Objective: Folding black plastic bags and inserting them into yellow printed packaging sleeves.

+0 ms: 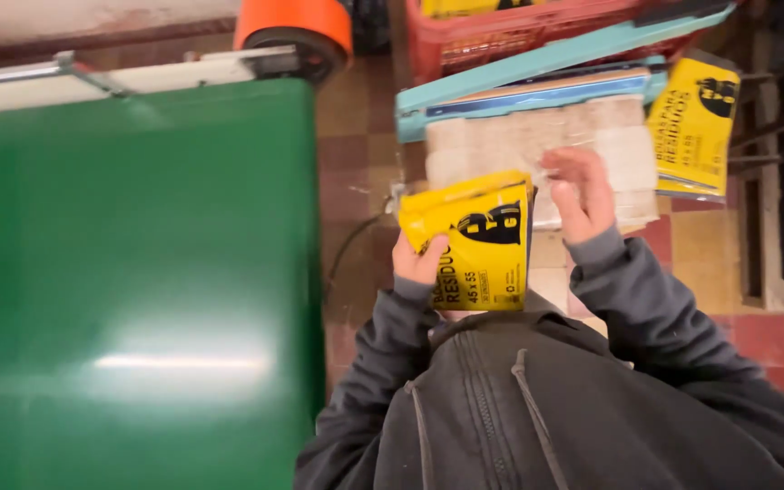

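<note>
The left hand point(417, 263) grips a yellow pack point(478, 240) while the right hand point(581, 192) — fingers loosely spread — presses the clear bundle point(537, 141) by the sealer point(537, 77) — packing underway.

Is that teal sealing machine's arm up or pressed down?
Down, it seems. The teal arm lies flat along the sealer's base with no clear gap between them, though the picture is blurred. The right hand rests on clear packs beside it.

I see my left hand point(421, 260) raised close to my chest, fingers curled shut in a grip, thumb on top. My right hand point(581, 192) reaches further forward, fingers loosely bent, palm down. Both arms, in dark grey sleeves, bend at the elbow.
</note>
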